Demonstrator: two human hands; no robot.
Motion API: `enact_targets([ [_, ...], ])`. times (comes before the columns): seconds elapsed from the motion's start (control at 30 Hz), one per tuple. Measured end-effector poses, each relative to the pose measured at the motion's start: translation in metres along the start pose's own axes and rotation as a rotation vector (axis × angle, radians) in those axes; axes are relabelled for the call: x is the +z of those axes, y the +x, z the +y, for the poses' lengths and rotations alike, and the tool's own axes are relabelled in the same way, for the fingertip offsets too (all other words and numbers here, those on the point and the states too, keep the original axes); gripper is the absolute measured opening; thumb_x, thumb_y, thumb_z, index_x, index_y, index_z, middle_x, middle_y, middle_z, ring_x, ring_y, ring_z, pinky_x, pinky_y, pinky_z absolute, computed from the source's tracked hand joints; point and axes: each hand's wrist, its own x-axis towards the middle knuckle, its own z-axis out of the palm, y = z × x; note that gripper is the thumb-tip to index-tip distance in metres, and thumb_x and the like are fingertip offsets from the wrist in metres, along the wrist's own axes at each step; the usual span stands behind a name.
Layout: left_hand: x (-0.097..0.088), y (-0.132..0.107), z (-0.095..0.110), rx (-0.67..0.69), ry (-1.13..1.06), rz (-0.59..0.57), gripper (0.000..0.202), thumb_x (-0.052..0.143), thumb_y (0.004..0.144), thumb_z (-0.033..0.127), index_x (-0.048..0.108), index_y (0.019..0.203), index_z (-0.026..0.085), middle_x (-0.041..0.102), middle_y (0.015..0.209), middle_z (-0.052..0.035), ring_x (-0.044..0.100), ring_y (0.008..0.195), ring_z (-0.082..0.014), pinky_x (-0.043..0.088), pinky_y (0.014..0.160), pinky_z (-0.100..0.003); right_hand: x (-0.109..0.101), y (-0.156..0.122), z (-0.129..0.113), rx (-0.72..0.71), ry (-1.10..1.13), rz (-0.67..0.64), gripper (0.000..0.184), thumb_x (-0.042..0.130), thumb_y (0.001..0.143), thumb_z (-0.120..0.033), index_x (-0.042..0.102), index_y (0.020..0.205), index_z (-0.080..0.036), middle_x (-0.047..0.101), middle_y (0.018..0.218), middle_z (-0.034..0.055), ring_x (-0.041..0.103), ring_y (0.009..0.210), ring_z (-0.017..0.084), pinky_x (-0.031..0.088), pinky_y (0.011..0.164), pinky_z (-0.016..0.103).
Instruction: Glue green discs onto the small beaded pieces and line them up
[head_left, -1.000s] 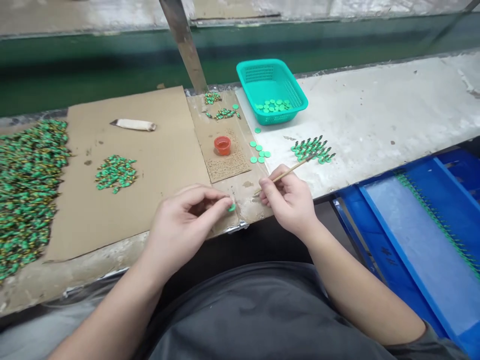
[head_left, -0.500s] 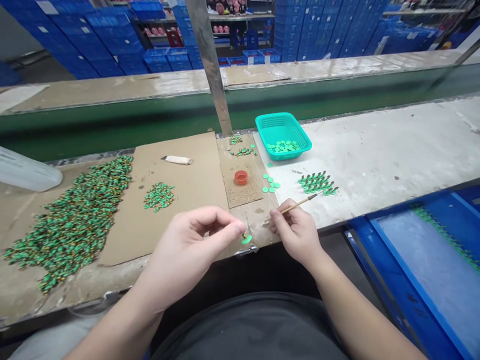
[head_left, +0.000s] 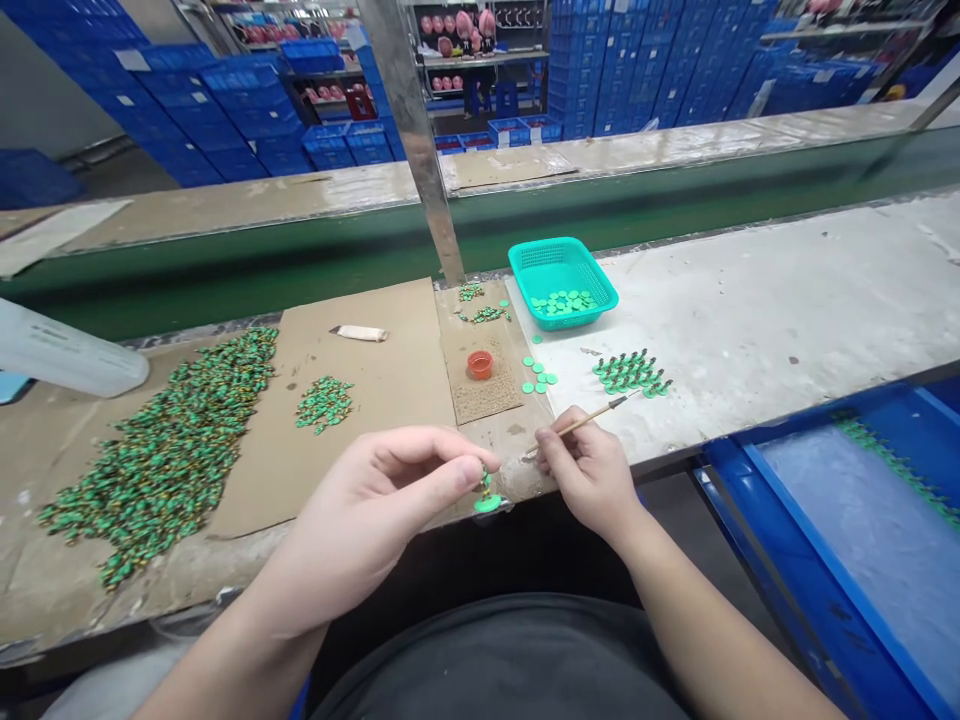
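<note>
My left hand (head_left: 375,510) pinches a small green figure on a round green base (head_left: 487,497) at the table's front edge. My right hand (head_left: 589,475) grips a thin wooden brush (head_left: 583,423), its dark tip pointing away to the right. Just beyond the hands sit a small orange paint cup (head_left: 480,364) on a cardboard strip, a few loose green discs (head_left: 538,373), and a cluster of finished green figures on bases (head_left: 631,372).
A teal basket (head_left: 562,280) with green discs stands behind. A large heap of green-and-gold figures (head_left: 169,450) covers the left, a smaller pile (head_left: 324,402) lies on cardboard. A metal post (head_left: 412,140) rises at the back. A blue tray (head_left: 840,520) sits lower right.
The view has tilted up, showing the conveyor and blue crates behind. My left hand has turned the green piece so its base hangs below my fingertips. My right hand still holds the brush.
</note>
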Motion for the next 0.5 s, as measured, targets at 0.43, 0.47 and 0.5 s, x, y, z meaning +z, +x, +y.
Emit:
enact_targets([
  [0.43, 0.017, 0.033, -0.005, 0.150, 0.361, 0.113, 0.047, 0.094, 0.082, 0.082, 0.096, 0.084, 0.035, 0.092, 0.087, -0.0058, 0.088, 0.076, -0.0294, 0.072, 0.066, -0.031, -0.025, -0.044, -0.011, -0.089, -0.047, 0.053, 0.035, 0.069, 0.118, -0.045, 0.072, 0.089, -0.026, 0.078, 0.074, 0.0015, 0.077, 0.063, 0.019, 0.062, 0.067, 0.029],
  [0.47, 0.024, 0.044, -0.006, 0.171, 0.410, 0.111, 0.047, 0.093, 0.082, 0.082, 0.095, 0.084, 0.035, 0.092, 0.086, -0.0049, 0.088, 0.076, -0.0294, 0.071, 0.064, -0.030, -0.031, -0.052, -0.011, -0.090, -0.064, 0.069, 0.035, 0.070, 0.118, -0.045, 0.073, 0.088, -0.026, 0.078, 0.074, 0.0014, 0.077, 0.063, 0.019, 0.062, 0.066, 0.029],
  [0.5, 0.033, 0.056, -0.007, 0.206, 0.453, 0.094, 0.046, 0.091, 0.084, 0.081, 0.095, 0.084, 0.035, 0.092, 0.087, -0.0042, 0.089, 0.077, -0.0291, 0.070, 0.064, -0.030, -0.037, -0.060, -0.011, -0.085, -0.080, 0.089, 0.036, 0.070, 0.118, -0.044, 0.072, 0.087, -0.026, 0.078, 0.074, 0.0013, 0.076, 0.062, 0.018, 0.062, 0.066, 0.029],
])
